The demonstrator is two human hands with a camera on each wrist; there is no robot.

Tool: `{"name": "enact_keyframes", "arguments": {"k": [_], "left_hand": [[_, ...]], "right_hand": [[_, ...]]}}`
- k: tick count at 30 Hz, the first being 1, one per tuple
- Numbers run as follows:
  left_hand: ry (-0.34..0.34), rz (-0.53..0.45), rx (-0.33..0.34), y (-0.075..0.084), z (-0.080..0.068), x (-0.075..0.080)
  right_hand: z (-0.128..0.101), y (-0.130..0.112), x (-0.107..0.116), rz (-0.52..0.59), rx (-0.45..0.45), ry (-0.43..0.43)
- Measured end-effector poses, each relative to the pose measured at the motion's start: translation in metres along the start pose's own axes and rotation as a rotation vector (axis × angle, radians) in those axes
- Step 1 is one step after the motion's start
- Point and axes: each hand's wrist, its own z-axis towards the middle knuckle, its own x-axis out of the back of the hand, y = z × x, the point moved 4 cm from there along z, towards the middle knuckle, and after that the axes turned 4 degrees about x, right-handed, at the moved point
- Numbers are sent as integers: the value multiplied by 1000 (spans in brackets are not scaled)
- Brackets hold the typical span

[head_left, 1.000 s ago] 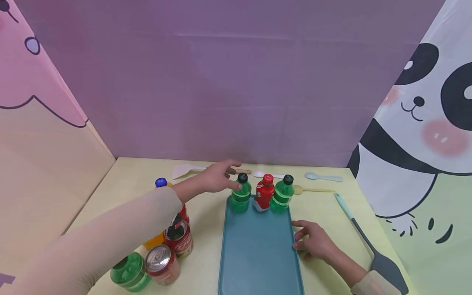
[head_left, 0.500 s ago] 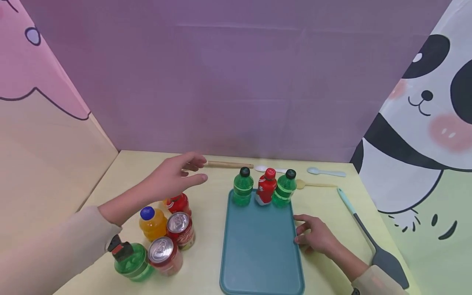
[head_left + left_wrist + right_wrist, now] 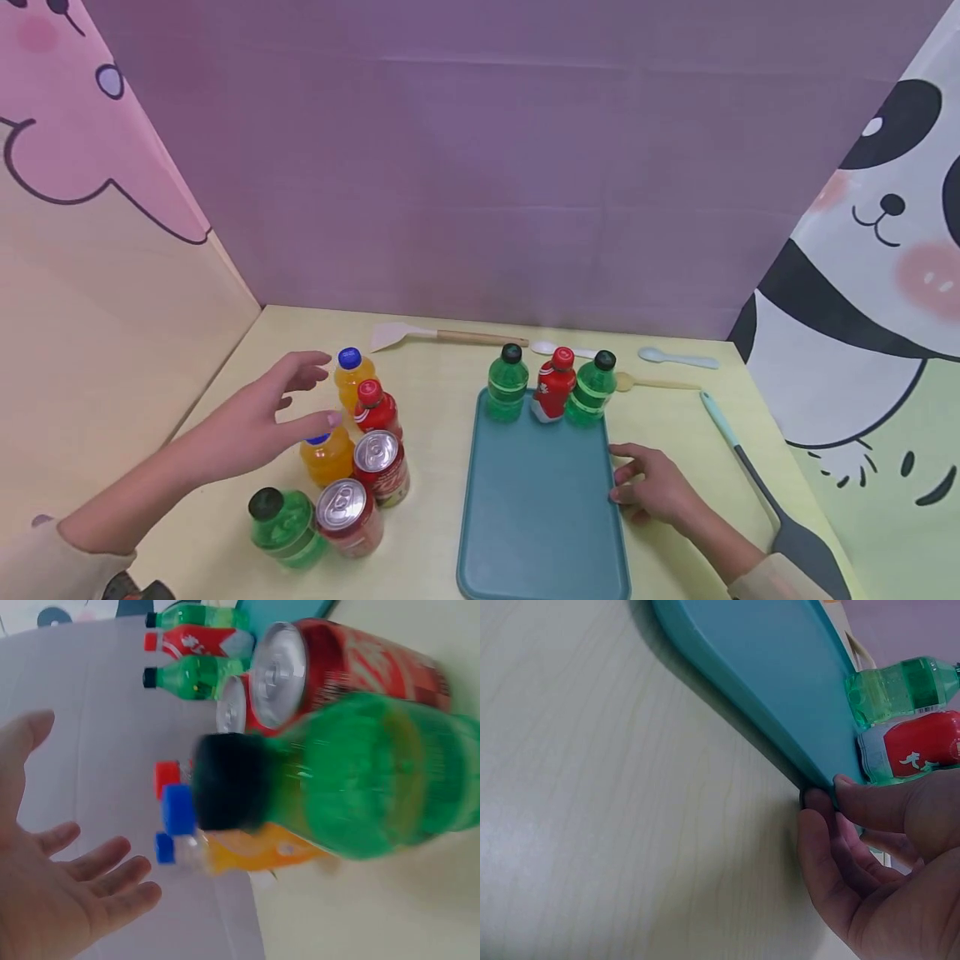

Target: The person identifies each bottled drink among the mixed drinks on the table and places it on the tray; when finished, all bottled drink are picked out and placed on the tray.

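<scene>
Tabletop (image 3: 435, 533): seven bottles (image 3: 507, 393), two cans (image 3: 381, 467)

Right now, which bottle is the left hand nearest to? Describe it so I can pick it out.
Start at the teal tray and look left to the cluster of bottles and cans. The left hand hovers open over an orange bottle just left of the upper red can. Unlike the other orange bottle farther back, its blue cap sits right under the thumb.
</scene>
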Motion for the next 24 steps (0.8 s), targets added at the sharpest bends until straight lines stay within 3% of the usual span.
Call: {"name": "enact_keyframes", "arguments": {"k": [10, 14, 19, 24], "left_hand": [[-73, 20, 76, -60, -46, -18], [-121, -24, 101, -80, -60, -30], [-210, -134, 154, -95, -70, -42], [-257, -197, 178, -103, -72, -48]], "right_hand": [[0, 2, -2, 13, 6, -6], [-2, 2, -1, -1, -15, 0], [-3, 0, 0, -8, -19, 0], [-1, 0, 0, -6, -15, -10]]}}
